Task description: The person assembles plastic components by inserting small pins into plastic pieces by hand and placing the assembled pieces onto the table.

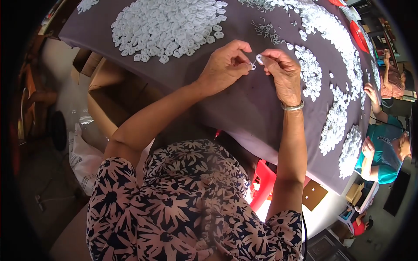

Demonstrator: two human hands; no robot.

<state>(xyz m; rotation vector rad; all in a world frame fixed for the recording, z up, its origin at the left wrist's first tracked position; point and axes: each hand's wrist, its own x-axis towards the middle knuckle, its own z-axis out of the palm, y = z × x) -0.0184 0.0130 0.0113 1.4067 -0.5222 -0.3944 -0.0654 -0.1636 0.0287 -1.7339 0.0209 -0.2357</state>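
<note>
Above the brown cloth, my left hand point(226, 64) pinches a small white plastic piece point(253, 67) between thumb and fingertips. A thin metal pin point(254, 63) stands out by that piece; whether it sits inside it I cannot tell. Just to the right, my right hand point(283, 75), with a bracelet point(292, 106) at the wrist, grips a rounded white plastic piece point(260, 59). The two pieces are close together. A big heap of white plastic pieces point(167, 26) lies beyond my left hand. Small grey nail-like pins point(266, 31) are scattered beyond my right hand.
More white pieces point(310, 71) spread along the right of the cloth-covered table point(244, 102). Red trays point(359, 36) stand at the far right. A person in a teal shirt point(385, 141) sits across there, hands at the table edge. An open cardboard box point(104, 98) stands left below the table.
</note>
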